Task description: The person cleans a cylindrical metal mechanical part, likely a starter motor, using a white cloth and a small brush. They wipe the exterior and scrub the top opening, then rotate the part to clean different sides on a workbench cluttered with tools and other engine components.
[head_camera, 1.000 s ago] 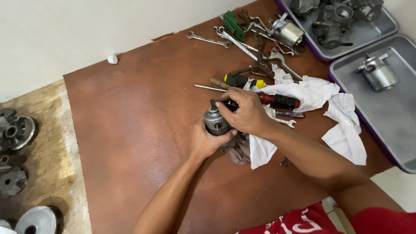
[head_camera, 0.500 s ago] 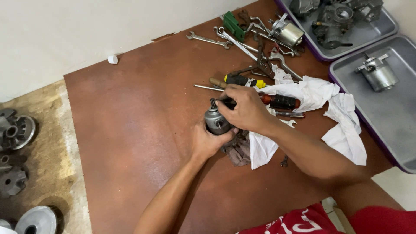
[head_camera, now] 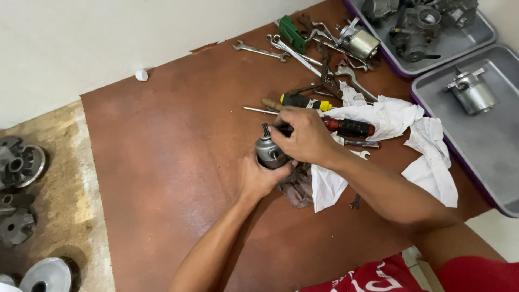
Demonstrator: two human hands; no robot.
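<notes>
A small grey cylindrical motor [head_camera: 268, 152] with a toothed shaft sticking up is gripped from below by my left hand [head_camera: 258, 176], just above the brown mat [head_camera: 173, 162]. My right hand [head_camera: 305, 136] is closed over the motor's top right side, fingers curled around it; what the fingertips hold is hidden. A dark dirty rag [head_camera: 296, 186] lies under both hands. A red-handled screwdriver [head_camera: 348, 127] lies just right of my right hand.
White cloths [head_camera: 403, 130] spread to the right. Screwdrivers [head_camera: 300, 101], wrenches [head_camera: 259, 51] and pliers are piled at the back. Two grey trays [head_camera: 486, 135] at the right hold a motor [head_camera: 471, 91] and engine parts. Round metal parts [head_camera: 19, 165] lie on the floor, left.
</notes>
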